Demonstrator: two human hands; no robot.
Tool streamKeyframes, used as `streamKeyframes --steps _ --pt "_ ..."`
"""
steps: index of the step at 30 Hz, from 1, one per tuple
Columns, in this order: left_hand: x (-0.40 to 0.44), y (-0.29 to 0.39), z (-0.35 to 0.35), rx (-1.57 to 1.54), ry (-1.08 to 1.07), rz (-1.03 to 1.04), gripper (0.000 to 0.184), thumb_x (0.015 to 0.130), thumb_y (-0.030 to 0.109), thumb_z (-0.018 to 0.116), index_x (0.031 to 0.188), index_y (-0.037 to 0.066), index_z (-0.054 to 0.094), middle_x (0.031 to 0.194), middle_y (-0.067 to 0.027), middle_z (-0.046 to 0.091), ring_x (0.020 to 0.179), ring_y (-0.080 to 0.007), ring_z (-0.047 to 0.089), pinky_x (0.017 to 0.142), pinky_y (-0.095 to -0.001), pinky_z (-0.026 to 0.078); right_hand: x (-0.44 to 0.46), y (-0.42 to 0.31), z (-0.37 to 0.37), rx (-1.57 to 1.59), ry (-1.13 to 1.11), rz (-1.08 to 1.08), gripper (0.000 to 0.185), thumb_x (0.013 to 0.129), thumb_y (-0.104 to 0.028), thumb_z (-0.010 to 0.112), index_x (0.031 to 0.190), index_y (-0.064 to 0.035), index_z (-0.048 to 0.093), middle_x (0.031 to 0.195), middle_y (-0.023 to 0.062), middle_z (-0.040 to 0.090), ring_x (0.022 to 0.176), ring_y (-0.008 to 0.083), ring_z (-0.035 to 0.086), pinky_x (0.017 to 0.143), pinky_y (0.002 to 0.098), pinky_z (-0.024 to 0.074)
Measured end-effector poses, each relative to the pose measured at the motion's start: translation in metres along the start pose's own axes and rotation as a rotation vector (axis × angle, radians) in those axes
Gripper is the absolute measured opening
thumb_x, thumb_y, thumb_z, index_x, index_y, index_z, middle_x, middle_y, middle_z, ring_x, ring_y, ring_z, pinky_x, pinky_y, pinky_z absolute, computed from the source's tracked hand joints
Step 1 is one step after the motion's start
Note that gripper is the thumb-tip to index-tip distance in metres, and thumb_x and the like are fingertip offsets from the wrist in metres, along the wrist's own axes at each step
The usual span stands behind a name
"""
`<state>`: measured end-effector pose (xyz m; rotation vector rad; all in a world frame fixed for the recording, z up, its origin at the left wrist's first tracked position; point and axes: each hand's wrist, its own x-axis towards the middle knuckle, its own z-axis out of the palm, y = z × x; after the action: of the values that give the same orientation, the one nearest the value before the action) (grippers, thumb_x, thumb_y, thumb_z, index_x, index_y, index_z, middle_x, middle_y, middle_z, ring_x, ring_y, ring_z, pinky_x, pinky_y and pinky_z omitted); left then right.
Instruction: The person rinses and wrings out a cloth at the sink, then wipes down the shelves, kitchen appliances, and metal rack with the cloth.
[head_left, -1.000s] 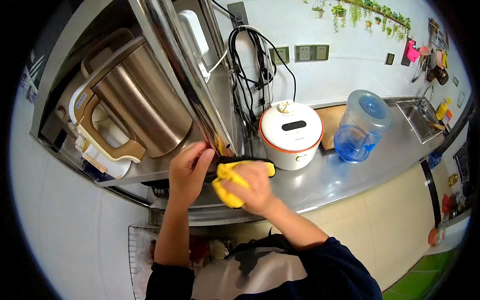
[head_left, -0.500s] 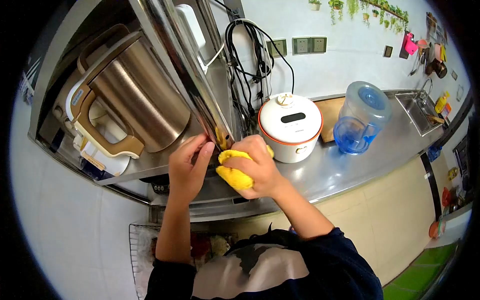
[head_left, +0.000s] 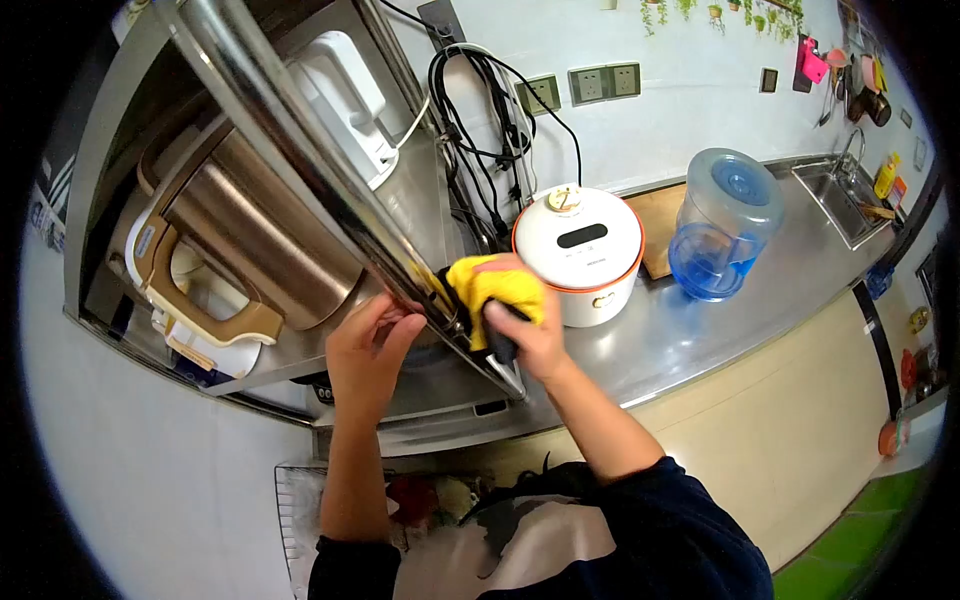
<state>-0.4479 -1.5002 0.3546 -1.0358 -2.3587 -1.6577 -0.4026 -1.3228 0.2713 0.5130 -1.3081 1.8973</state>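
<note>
My right hand (head_left: pixel 530 335) grips a yellow and black cloth (head_left: pixel 490 295), which lies against the lower part of a shiny metal post (head_left: pixel 330 190). Beside the post, on its left, my left hand (head_left: pixel 372 345) has its fingers bent, with the fingertips at the shelf edge; whether they pinch anything is hidden. A bronze and beige jug appliance (head_left: pixel 265 230) sits on the metal shelf behind the left hand. The white rice cooker (head_left: pixel 580 245) with an orange rim stands just right of the cloth.
On the steel counter (head_left: pixel 650 350) stands a clear blue water jug (head_left: pixel 725 225), in front of a wooden board (head_left: pixel 657 225). Black cables (head_left: pixel 480 120) hang on the wall. A sink (head_left: pixel 840 205) is at the far right, a wire rack (head_left: pixel 290 510) below.
The cloth and my right hand have moved up against the post. The post now reaches lower in view, its lower end showing below the cloth. My left hand stays beside it.
</note>
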Motion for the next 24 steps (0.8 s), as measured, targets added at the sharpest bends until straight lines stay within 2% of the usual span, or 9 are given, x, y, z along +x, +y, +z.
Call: streamKeyframes --steps 6,9,11,14,15,16,17,20,24 --pt "0.000 -0.002 0.004 -0.041 0.042 -0.054 0.020 0.082 -0.002 0.067 0.101 -0.006 0.064 0.089 -0.0039 0.062 0.081 -0.0085 0.059 0.074 -0.0208 0.047 0.050 0.067 0.002 -0.250 0.176 0.036 0.024 0.083 -0.008 0.067 0.104 0.0001 0.058 0.103 0.0110 0.055 0.098 0.0217 0.056 0.087 0.0298 0.0431" --pt "-0.001 -0.002 0.005 0.005 0.059 -0.049 0.019 0.082 -0.003 0.067 0.101 -0.006 0.064 0.089 -0.0039 0.062 0.081 -0.0092 0.059 0.074 -0.0209 0.047 0.107 0.102 -0.018 -0.478 0.186 -0.006 0.026 0.083 -0.015 0.065 0.104 -0.0007 0.059 0.101 0.0182 0.057 0.093 0.0345 0.057 0.083 0.0374 0.0454" --pt "-0.002 -0.005 0.003 0.024 0.056 -0.044 0.019 0.082 -0.003 0.067 0.100 -0.007 0.063 0.089 -0.0042 0.062 0.081 -0.0095 0.059 0.074 -0.0211 0.047 0.127 0.118 -0.025 -0.509 0.173 0.114 0.028 0.082 -0.017 0.067 0.104 -0.0014 0.060 0.100 0.0188 0.057 0.094 0.0352 0.056 0.083 0.0387 0.0456" --pt "-0.003 -0.002 0.004 0.047 0.072 -0.050 0.019 0.082 -0.002 0.068 0.099 -0.008 0.063 0.089 -0.0048 0.062 0.081 -0.0100 0.059 0.073 -0.0217 0.047 0.093 0.079 -0.010 -0.553 0.132 0.072 0.031 0.079 -0.018 0.070 0.104 -0.0030 0.061 0.103 0.0187 0.056 0.094 0.0356 0.055 0.082 0.0400 0.0454" --pt "-0.003 -0.002 0.005 0.052 0.090 -0.074 0.019 0.082 -0.002 0.068 0.099 -0.008 0.063 0.090 -0.0051 0.062 0.080 -0.0101 0.059 0.073 -0.0220 0.047 0.074 0.068 -0.005 -0.519 0.088 -0.002 0.031 0.077 -0.015 0.071 0.104 -0.0037 0.060 0.104 0.0174 0.054 0.096 0.0347 0.055 0.084 0.0392 0.0450" --pt "-0.004 -0.004 0.004 0.058 0.081 -0.050 0.019 0.082 -0.001 0.069 0.099 -0.008 0.063 0.091 -0.0055 0.062 0.080 -0.0102 0.058 0.073 -0.0222 0.048 0.057 0.047 -0.002 -0.508 -0.006 -0.118 0.030 0.079 -0.005 0.070 0.106 -0.0035 0.058 0.103 0.0126 0.056 0.097 0.0268 0.056 0.087 0.0337 0.0448" --pt "-0.003 -0.003 0.005 0.058 0.090 -0.052 0.019 0.082 -0.001 0.069 0.099 -0.008 0.063 0.091 -0.0055 0.062 0.080 -0.0102 0.058 0.073 -0.0222 0.048 0.041 0.034 0.003 -0.447 -0.034 -0.148 0.031 0.077 0.001 0.069 0.106 -0.0037 0.058 0.106 0.0127 0.054 0.100 0.0276 0.055 0.089 0.0339 0.0441" --pt "-0.005 -0.002 0.007 0.012 0.102 -0.064 0.020 0.082 0.000 0.069 0.099 -0.008 0.063 0.092 -0.0057 0.062 0.080 -0.0104 0.058 0.073 -0.0221 0.048 0.031 0.029 0.007 -0.230 0.004 0.031 0.031 0.076 0.003 0.069 0.105 -0.0044 0.059 0.105 0.0125 0.055 0.100 0.0283 0.055 0.089 0.0337 0.0439" --pt "-0.004 -0.005 0.007 -0.013 0.092 0.007 0.019 0.082 0.002 0.070 0.097 -0.008 0.063 0.092 -0.0062 0.062 0.079 -0.0104 0.058 0.072 -0.0226 0.048 0.081 0.065 -0.011 -0.574 0.035 -0.067 0.032 0.074 -0.006 0.071 0.103 -0.0022 0.059 0.100 0.0181 0.055 0.095 0.0372 0.056 0.081 0.0383 0.0469"
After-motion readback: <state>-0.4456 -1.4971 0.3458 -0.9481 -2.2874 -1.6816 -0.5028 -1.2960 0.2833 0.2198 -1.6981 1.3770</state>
